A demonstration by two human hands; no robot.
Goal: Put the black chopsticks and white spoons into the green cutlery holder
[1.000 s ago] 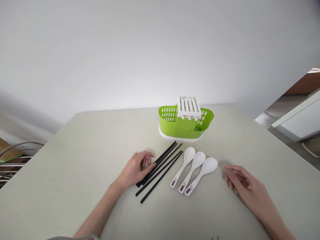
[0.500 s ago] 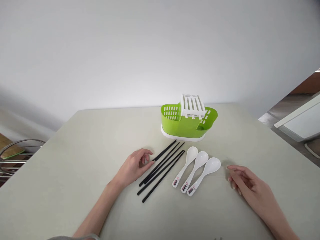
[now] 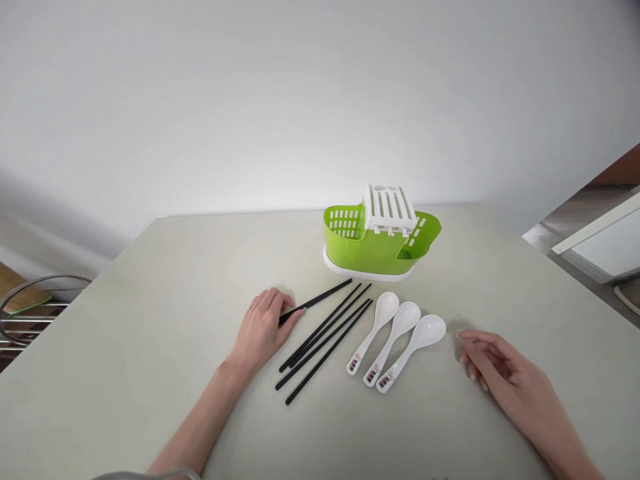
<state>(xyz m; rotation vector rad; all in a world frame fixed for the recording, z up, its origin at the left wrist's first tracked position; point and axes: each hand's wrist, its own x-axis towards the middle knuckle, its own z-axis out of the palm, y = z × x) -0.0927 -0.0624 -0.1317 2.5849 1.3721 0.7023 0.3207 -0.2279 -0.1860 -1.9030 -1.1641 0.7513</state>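
My left hand is closed around the lower part of a black chopstick, which points away toward the basket; whether a second one lies against it I cannot tell. Several more black chopsticks lie slanted on the table just right of that hand. Beside them are three white spoons with their bowls pointing away and printed marks on the handle ends. My right hand rests on the table right of the spoons, fingers loosely curled and apart, holding nothing.
Behind the chopsticks and spoons stands a green utensil basket with a white slotted top and a white base. A pale wall rises behind the table. A metal rack shows off the left edge.
My left hand has closed on the leftmost chopstick and turned its near end leftward, away from the others. The right hand and the spoons stay where they were.
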